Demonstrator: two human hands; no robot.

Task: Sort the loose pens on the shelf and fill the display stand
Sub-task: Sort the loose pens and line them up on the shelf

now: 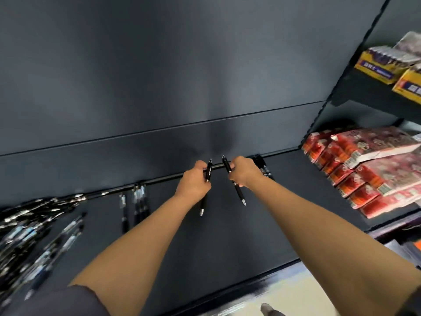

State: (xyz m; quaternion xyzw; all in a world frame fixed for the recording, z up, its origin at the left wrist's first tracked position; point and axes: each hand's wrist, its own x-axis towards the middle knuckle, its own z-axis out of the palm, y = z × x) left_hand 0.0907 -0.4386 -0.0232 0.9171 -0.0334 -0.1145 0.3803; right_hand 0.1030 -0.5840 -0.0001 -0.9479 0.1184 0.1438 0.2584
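My left hand (193,182) grips a black click pen (208,171) upright, tip pointing down toward me. My right hand (245,172) grips a second black pen (239,192), tilted, its tip also down. Both hands are held close together above the dark shelf (216,236), near its back wall. A blurred heap of loose pens (29,226) lies at the shelf's left end. A few sorted pens (136,206) lie side by side left of my left forearm. More black pens (262,166) lie by the back wall behind my right hand. No display stand is in view.
Red packaged booklets (364,169) are stacked on the shelf to the right. Yellow boxes (385,65) sit on a higher shelf at the upper right. The shelf's front edge (262,277) runs below my arms, with pale floor and a shoe (268,310) beneath.
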